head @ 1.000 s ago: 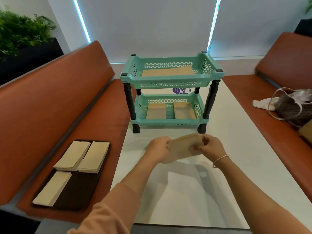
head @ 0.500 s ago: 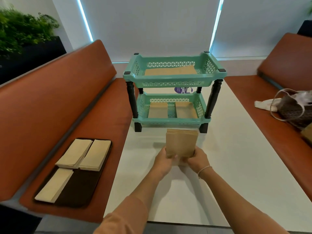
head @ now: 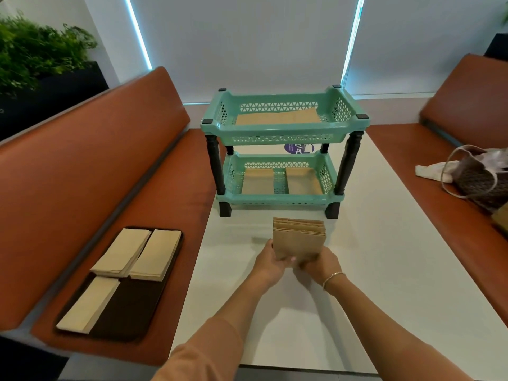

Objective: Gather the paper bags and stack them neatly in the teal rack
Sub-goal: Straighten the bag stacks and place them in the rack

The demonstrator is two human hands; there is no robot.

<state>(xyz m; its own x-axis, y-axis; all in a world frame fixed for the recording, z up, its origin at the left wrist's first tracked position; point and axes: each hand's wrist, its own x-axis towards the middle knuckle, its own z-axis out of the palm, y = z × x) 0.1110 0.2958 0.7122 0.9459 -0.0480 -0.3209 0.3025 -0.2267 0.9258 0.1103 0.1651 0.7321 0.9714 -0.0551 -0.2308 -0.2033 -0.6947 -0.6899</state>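
Note:
A bundle of brown paper bags (head: pixel 299 239) stands upright on its lower edge on the white table (head: pixel 384 270), just in front of the teal rack (head: pixel 283 133). My left hand (head: pixel 270 261) grips its lower left corner and my right hand (head: pixel 319 264) grips its lower right. The two-tier rack holds flat brown bags on its top shelf (head: pixel 277 118) and two piles on its bottom shelf (head: pixel 283 181). Three piles of pale bags (head: pixel 137 254) lie on a dark tray (head: pixel 132 312) on the left bench.
Orange benches (head: pixel 96 188) flank the table on both sides. A woven handbag (head: pixel 483 180) and a white cloth (head: pixel 431 171) lie on the right bench. A planter with green leaves (head: pixel 35 56) stands behind the left bench back.
The bundle went from tilted and flat between my hands to standing upright on the table; both hands slid down to its lower corners and came nearer to me.

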